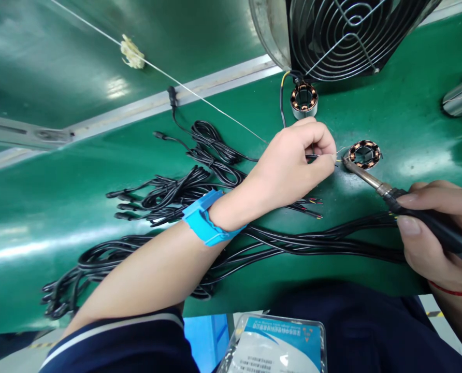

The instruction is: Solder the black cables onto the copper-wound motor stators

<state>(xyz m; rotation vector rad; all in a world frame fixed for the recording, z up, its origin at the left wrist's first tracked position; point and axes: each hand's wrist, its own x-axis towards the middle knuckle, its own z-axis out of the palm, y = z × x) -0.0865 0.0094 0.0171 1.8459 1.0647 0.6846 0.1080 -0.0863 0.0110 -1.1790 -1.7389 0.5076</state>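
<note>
Two hands work close together over the green tabletop (99,171), nearest the camera a clear plastic packet with a blue label (273,344) lying at the person's lap, out of the way. The right hand (441,233) is closed like a pen grip round the dark handle of a soldering iron (409,207), so the metal tip angles up and left to the joint while the fingers stay back from the hot end. The left hand (293,160), with a blue wrist strap (207,220) on its forearm, pinches a thin wire (312,156) between thumb and fingertips, holding its bared end steady just at the iron's tip, beside a copper-wound stator ring (365,154); whether wire and tip actually touch is hard to tell. Bundles of black cables (169,191) lie fanned under the forearm, within easy reach. A second ring (304,99) sits farther back, below a wire-guarded fan (351,31).
</note>
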